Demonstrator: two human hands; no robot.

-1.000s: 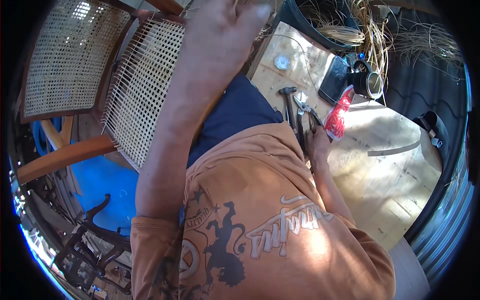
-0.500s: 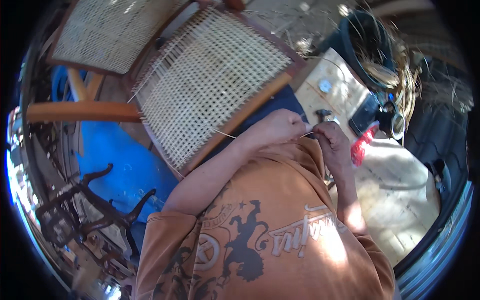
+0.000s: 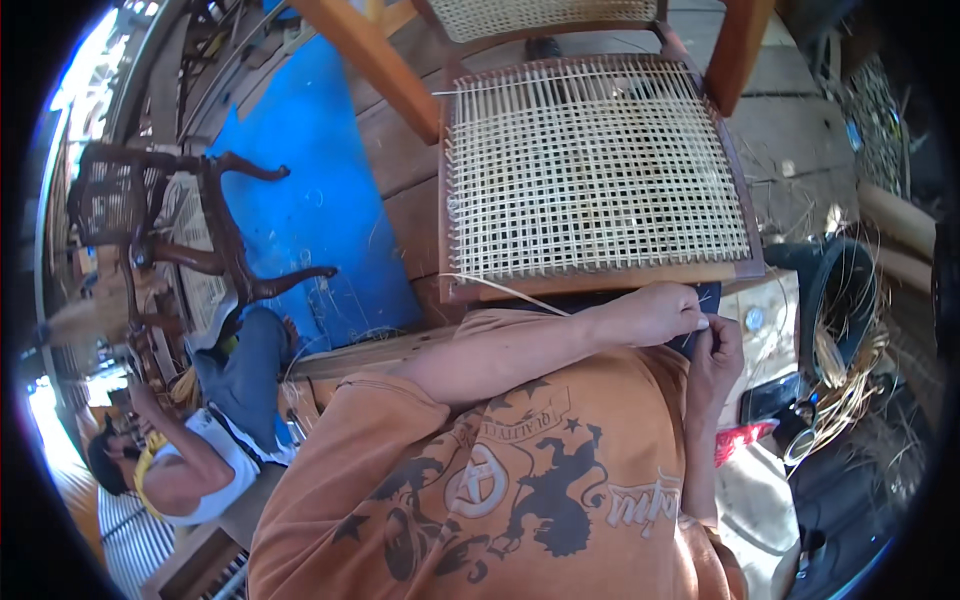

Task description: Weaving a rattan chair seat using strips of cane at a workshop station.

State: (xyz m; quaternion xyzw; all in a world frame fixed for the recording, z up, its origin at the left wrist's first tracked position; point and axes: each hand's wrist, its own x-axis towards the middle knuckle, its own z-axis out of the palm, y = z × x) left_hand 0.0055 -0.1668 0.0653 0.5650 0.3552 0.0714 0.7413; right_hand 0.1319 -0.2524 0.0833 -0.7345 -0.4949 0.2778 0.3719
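Two bare hands meet just off the near edge of a chair's woven cane seat (image 3: 600, 180), toward its right corner. The left hand (image 3: 655, 313) curls in and the right hand (image 3: 722, 350) presses thumb to finger, both grips pinching a thin cane strand (image 3: 512, 293). It leaves the seat's near left corner and disappears under the left forearm. Further left, a co-worker (image 3: 215, 455) sits near a blue sheet (image 3: 300, 170).

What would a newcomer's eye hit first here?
The pale woven chair seat filling the upper middle. Below its right end, the left-hand grip and right-hand grip sit close together. Then the bright blue sheet on the floor, upper left, and another person at lower left.
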